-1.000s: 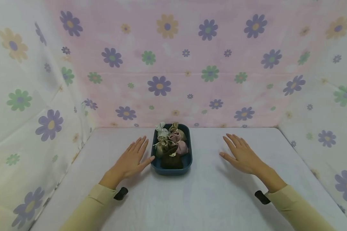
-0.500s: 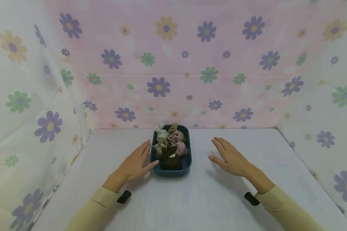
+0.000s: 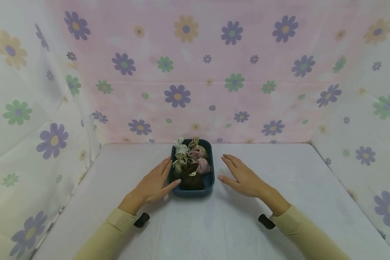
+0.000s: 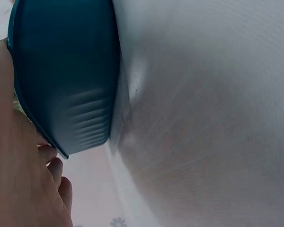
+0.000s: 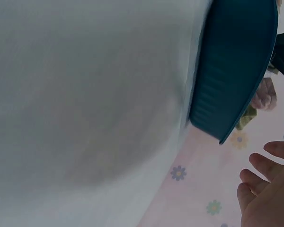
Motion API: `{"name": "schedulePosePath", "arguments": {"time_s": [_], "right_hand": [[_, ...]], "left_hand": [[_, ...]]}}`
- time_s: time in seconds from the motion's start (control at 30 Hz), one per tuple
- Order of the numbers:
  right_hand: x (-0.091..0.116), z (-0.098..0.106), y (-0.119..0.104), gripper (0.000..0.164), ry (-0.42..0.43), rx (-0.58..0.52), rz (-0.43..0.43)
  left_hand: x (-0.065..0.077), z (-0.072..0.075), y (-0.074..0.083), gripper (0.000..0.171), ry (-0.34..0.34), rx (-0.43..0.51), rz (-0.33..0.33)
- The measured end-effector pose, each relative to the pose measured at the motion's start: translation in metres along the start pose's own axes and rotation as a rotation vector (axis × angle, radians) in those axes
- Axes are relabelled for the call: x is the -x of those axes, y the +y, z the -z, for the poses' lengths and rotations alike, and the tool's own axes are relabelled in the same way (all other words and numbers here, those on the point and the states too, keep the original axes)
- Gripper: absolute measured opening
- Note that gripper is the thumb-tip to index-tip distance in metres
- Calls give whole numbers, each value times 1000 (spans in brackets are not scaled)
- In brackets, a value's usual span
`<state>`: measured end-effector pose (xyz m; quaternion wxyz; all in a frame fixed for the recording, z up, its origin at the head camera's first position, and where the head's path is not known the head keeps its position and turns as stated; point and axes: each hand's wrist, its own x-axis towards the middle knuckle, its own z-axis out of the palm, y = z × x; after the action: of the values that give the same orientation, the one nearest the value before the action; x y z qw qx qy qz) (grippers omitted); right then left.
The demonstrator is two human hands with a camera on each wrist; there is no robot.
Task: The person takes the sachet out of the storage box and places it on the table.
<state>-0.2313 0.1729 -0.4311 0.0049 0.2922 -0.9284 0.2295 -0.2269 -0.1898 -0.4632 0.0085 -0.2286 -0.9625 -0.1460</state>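
Note:
A dark teal rectangular bin (image 3: 192, 193) stands on the white table, seen side-on in both wrist views. Several small tied cloth pouches fill it: a white pouch (image 3: 181, 148), a pink pouch (image 3: 203, 166), a dark brown pouch (image 3: 191, 182) and olive-toned ones. My left hand (image 3: 151, 185) lies along the bin's left rim, fingers straight, the thumb reaching over the near left corner. In the left wrist view the left fingers (image 4: 54, 168) are at the rim. To the right of the bin, my right hand (image 3: 245, 179) hovers apart from it with extended fingers, holding nothing.
The white table (image 3: 195, 231) extends around the bin on all sides. Behind it hangs a pink flowered cloth (image 3: 211, 72), close to the bin's far end. White flowered cloth (image 3: 26, 144) walls off the left and right sides.
My right hand has moved left, much closer to the bin. My left hand has shifted slightly right, up to the bin's left rim. The bin and pouches stay in place.

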Motion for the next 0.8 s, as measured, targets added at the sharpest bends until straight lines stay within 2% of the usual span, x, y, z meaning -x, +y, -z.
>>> {"name": "schedulePosePath", "arguments": {"time_s": [0.13, 0.27, 0.47, 0.67, 0.8], "right_hand": [[-8, -10, -7, 84, -30, -35, -6], [-16, -20, -14, 83, -39, -72, -9], [-29, -28, -28, 76, -19, -136, 21], [-44, -36, -41, 66, 9, -231, 67], [-53, -43, -46, 59, 44, -255, 68]], "left_hand": [[0, 1, 0, 101, -25, 5, 2], [0, 2, -2, 101, -30, -14, -32], [0, 2, -4, 102, 0, -45, -91], [1, 4, -3, 107, -5, -74, -94], [0, 5, -2, 108, -11, -84, -99]]}}
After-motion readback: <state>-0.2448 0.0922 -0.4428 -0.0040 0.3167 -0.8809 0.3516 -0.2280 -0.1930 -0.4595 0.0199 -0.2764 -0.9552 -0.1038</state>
